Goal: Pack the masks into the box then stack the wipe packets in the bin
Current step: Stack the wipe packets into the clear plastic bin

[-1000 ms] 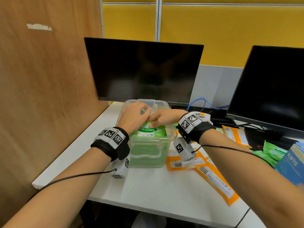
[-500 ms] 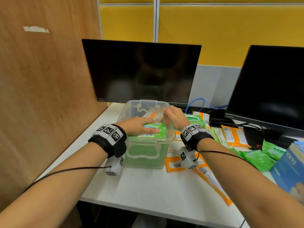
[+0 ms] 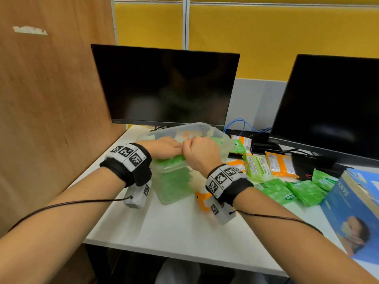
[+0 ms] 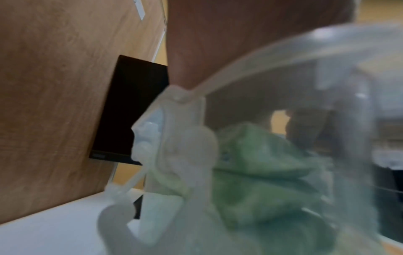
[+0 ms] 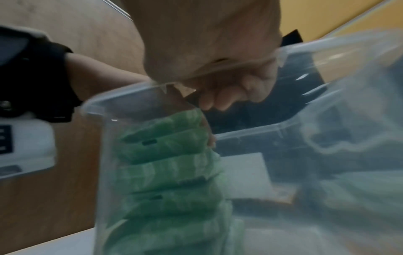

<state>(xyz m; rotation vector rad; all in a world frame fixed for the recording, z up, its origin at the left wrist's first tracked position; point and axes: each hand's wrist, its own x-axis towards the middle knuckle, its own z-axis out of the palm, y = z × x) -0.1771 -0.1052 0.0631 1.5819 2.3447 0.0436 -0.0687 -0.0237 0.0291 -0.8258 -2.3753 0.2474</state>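
On a white desk before two dark monitors, the clear bin tilts. The left hand presses the green wipe packets down inside, grip unclear. The right hand clenches the near rim, probably steadying it. More packets lie at three o'clock.

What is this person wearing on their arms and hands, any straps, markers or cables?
Both forearms are bare, with no sleeves or gloves. The left hand and right hand each have a black wrist strap topped with white panels printed with black square markers. A small white camera unit hangs below each wrist, with a thin black cable trailing back along the arm.
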